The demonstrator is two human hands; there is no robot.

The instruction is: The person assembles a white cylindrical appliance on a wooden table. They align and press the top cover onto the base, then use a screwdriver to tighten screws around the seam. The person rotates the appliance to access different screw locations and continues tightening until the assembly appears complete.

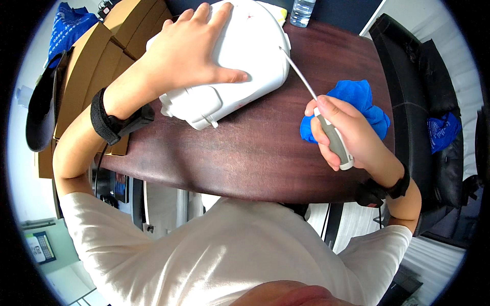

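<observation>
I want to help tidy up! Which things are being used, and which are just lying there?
In use:
white appliance under left hand
screwdriver in right hand

Lying about:
blue cloth
bottle
boxes
cap
black chair

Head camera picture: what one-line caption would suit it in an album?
Left hand steadies a white plastic appliance on a dark wooden table while the right hand holds a long screwdriver against its edge.
</observation>
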